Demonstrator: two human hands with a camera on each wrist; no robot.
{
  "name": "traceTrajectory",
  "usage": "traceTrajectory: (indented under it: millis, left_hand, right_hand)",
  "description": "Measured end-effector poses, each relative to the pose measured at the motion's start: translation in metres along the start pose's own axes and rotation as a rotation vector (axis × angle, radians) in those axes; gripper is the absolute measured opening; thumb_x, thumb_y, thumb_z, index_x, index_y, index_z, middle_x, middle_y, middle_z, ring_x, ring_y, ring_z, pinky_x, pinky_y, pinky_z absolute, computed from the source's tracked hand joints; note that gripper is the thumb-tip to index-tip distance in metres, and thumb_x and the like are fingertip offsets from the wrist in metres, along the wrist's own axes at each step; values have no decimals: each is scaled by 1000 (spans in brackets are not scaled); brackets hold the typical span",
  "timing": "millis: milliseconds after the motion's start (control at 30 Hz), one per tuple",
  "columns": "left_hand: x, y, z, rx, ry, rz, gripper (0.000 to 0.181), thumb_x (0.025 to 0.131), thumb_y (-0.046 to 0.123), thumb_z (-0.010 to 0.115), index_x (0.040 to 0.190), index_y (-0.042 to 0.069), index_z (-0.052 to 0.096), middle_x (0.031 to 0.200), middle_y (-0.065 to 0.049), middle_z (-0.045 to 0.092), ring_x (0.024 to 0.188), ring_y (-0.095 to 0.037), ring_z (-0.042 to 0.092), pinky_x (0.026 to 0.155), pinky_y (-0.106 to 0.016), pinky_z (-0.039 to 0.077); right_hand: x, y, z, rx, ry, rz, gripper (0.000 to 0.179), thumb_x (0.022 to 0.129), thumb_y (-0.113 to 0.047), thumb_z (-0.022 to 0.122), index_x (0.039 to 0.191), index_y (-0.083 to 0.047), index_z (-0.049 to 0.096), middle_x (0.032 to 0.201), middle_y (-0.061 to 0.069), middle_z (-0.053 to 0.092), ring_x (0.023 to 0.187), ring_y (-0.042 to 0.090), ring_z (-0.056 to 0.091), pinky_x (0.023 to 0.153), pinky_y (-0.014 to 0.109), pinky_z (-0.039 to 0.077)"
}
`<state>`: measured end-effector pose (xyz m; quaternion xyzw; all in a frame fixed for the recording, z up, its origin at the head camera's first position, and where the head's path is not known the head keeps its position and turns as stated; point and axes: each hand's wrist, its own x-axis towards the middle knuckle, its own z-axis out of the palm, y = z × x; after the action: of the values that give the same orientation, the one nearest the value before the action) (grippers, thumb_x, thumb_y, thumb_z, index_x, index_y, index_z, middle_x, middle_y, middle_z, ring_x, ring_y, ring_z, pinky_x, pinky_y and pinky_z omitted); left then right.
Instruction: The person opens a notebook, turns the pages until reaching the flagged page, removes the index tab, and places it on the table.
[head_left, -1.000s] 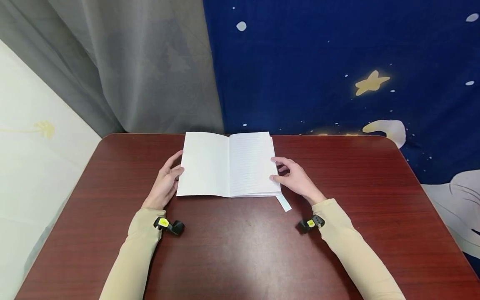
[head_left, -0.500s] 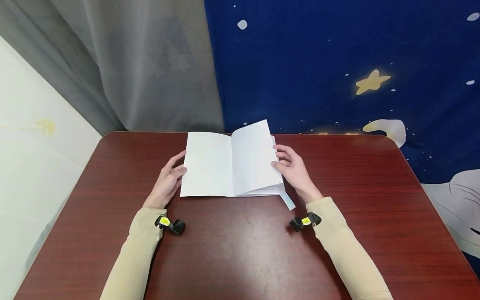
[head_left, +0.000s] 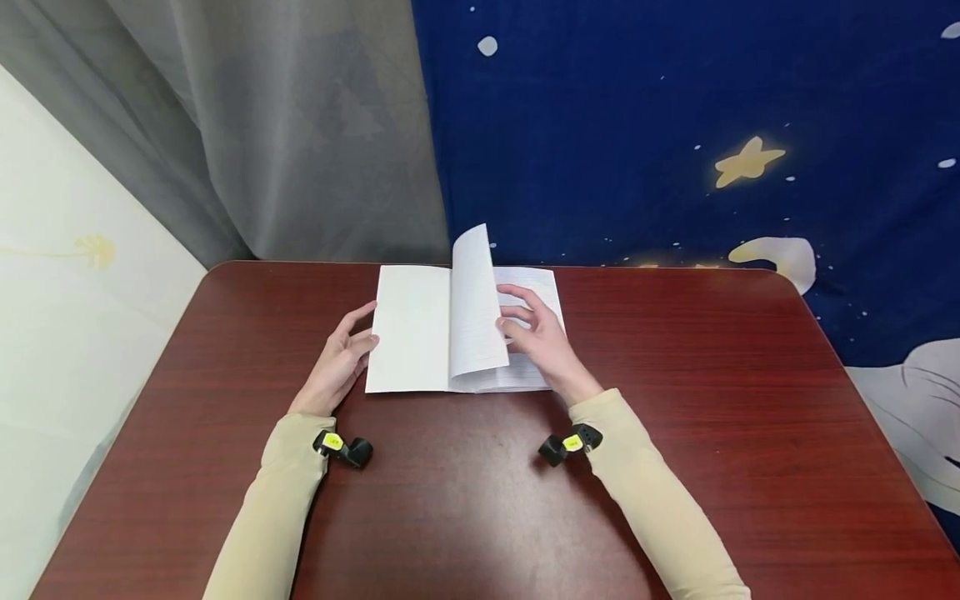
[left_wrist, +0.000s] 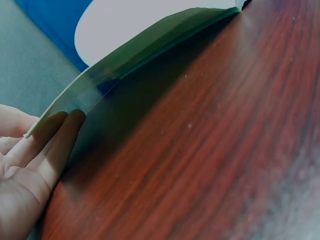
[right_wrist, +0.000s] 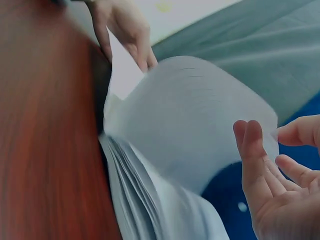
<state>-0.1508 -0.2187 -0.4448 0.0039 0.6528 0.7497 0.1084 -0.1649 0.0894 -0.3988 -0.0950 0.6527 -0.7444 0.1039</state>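
The open notebook [head_left: 411, 329] is on the table [head_left: 450, 508], at two o'clock from the left hand [head_left: 333, 365], which pinches its left edge. The right hand [head_left: 545, 342] pinches a raised page [head_left: 474, 312] at nine o'clock. Yellow labels [head_left: 573, 443] are too small for reading. The notebook's long axis runs nine to three; the page's upper corner points to twelve.

Possibly a home room, starry blue cloth [head_left: 600, 125], reddish table [head_left: 450, 508]
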Motion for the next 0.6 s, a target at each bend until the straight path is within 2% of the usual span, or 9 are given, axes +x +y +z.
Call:
traceTrajectory:
  millis: [133, 300, 467, 600]
  left_hand:
    - [0, -1, -1, 12, 6, -11, 55, 103, 5, 43, 153, 17, 25, 102, -3, 64, 76, -9, 57, 70, -22, 48]
    - [1, -1, -2, 18, 0, -15, 55, 103, 4, 42, 154, 16, 23, 106, -6, 62, 85, -10, 59, 75, -23, 49]
    - [2, -2, -3, 23, 1, -12, 56, 103, 2, 42, 154, 15, 23, 100, -4, 62, 81, -10, 58, 73, -22, 49]
    - [2, -3, -3, 21, 1, -15, 56, 103, 2, 41, 154, 15, 23, 103, -4, 63, 85, -11, 60, 74, -23, 50]
  right_hand:
    - [6, 6, 21, 6, -19, 9, 51, 90, 2, 57, 139, -7, 47, 115, 22, 61, 81, 17, 65, 67, 37, 55]
    - [12, 13, 43, -36, -14, 36, 48, 90, 0, 58, 137, -9, 50, 114, 19, 63, 84, 17, 63, 67, 35, 54]
    - [18, 22, 61, -65, -12, 51, 47, 90, 1, 58, 135, -10, 52, 114, 18, 63, 86, 19, 63, 66, 32, 53]
    - [22, 29, 72, -95, -35, 54, 46, 90, 1, 58, 134, -8, 52, 114, 19, 62, 89, 20, 64, 65, 31, 53]
